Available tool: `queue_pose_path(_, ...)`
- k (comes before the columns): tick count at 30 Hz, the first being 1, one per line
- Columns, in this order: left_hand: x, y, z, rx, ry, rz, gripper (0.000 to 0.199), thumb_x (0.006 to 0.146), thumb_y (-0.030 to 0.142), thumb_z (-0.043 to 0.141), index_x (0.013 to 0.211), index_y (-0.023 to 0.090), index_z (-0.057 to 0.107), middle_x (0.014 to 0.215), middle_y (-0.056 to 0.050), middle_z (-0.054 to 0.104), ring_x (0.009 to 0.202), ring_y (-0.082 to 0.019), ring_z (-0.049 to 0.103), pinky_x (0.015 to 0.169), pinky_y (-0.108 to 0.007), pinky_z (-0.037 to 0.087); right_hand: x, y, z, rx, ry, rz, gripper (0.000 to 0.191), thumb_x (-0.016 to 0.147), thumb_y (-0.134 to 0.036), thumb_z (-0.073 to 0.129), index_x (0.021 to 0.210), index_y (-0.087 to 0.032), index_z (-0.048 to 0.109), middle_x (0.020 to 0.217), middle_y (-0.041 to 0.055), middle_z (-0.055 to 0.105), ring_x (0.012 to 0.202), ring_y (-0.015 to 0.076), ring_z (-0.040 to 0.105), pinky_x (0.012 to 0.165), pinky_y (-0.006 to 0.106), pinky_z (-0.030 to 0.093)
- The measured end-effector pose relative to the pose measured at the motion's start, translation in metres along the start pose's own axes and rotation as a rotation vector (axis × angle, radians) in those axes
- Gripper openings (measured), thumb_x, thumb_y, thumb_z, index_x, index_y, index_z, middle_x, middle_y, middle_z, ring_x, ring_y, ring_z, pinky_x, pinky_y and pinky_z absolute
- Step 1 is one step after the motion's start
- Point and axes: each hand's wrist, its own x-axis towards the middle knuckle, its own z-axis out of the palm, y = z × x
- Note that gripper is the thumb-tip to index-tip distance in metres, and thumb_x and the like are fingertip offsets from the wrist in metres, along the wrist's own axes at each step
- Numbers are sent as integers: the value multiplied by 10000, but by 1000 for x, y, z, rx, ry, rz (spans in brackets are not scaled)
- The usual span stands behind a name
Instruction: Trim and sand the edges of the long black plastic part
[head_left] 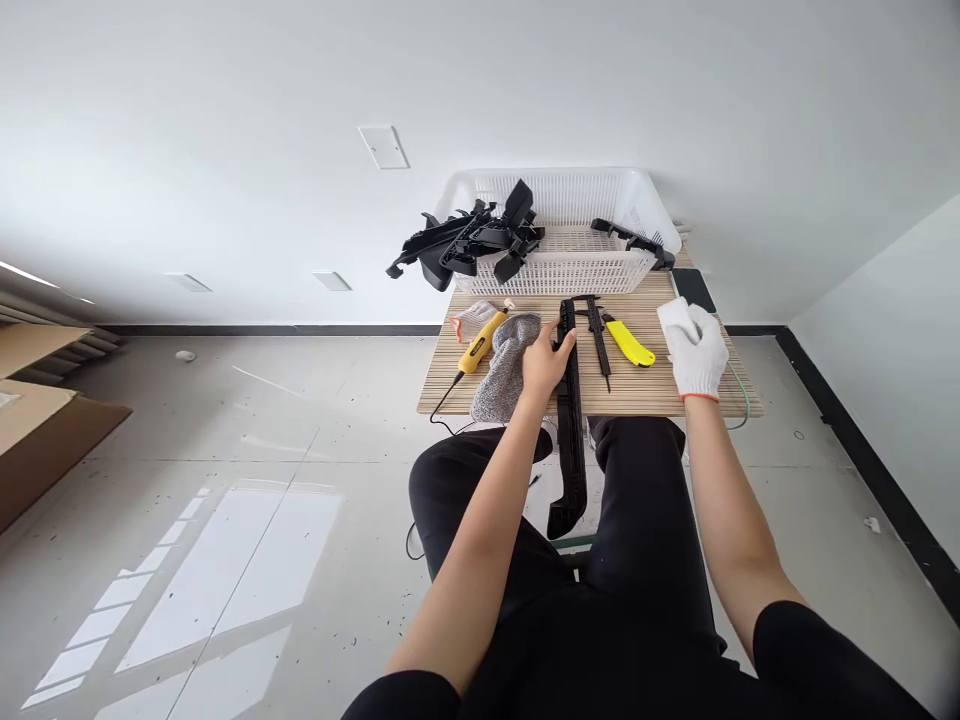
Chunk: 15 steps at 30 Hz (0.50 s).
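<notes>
My left hand (pixel 547 362), bare, grips a long black plastic part (pixel 571 440) near its upper end. The part lies across the small table's front edge, and its hooked lower end hangs over between my knees. Under and beside that hand is a grey cloth (pixel 506 375). My right hand (pixel 701 355), in a white knit glove, is closed on a flat white rectangular piece (pixel 673 318) at the table's right side; its exact kind does not show. Between the hands lie black calipers (pixel 598 340) and a yellow utility knife (pixel 630 344).
A white plastic basket (pixel 592 272) stands at the back, with several black plastic parts (pixel 472 240) piled at its left and another (pixel 634 243) at its right. A yellow corded tool (pixel 482 343) and a white glove (pixel 472 319) lie left. A dark flat object (pixel 694 288) sits back right.
</notes>
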Motion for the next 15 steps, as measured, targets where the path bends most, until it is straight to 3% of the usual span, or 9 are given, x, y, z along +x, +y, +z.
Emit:
queue_pose_path(2,1,-1,1,13,-4,18,602,990,629,462,1434,243,583,648,-6,599,624,-205,612,631,-259,402,-11,-15,11,285,10,37,560,872,-391,631,1403,-221,574,1479,137,563,1163,244,635,579,237,538)
queue_pose_path(4,2,-2,3,16,7,43,545,1027,575,395,1415,251,599,683,-19,650,663,-219,649,679,-272,446,-22,-31,32,368,-76,53,489,883,-424,601,1344,-261,606,1361,96,648,954,187,700,460,191,470)
queue_pose_path(7,4,-5,6,49,39,46,443,1047,372,360,1382,243,620,843,-58,747,804,-249,712,776,-304,500,-32,-49,70,581,-398,181,532,846,-479,656,1335,-284,576,1191,63,715,660,133,698,353,167,382)
queue_pose_path(9,4,-6,7,91,44,24,423,1011,275,392,1358,224,630,947,-79,774,899,-268,728,830,-320,516,-34,-52,88,640,-483,295,549,832,-496,675,1322,-272,567,1099,58,731,544,107,658,325,158,339)
queue_pose_path(11,4,-7,7,112,35,10,414,991,252,410,1337,215,634,979,-85,779,928,-276,729,852,-329,521,-36,-51,95,636,-493,339,556,821,-485,700,1312,-257,576,1007,51,737,491,96,627,315,153,311)
queue_pose_path(15,3,-8,7,68,39,9,383,991,271,421,1309,209,625,945,-88,766,884,-279,722,836,-343,521,-39,-44,87,561,-542,299,607,784,-386,766,1355,-263,600,935,43,745,500,84,591,331,153,304)
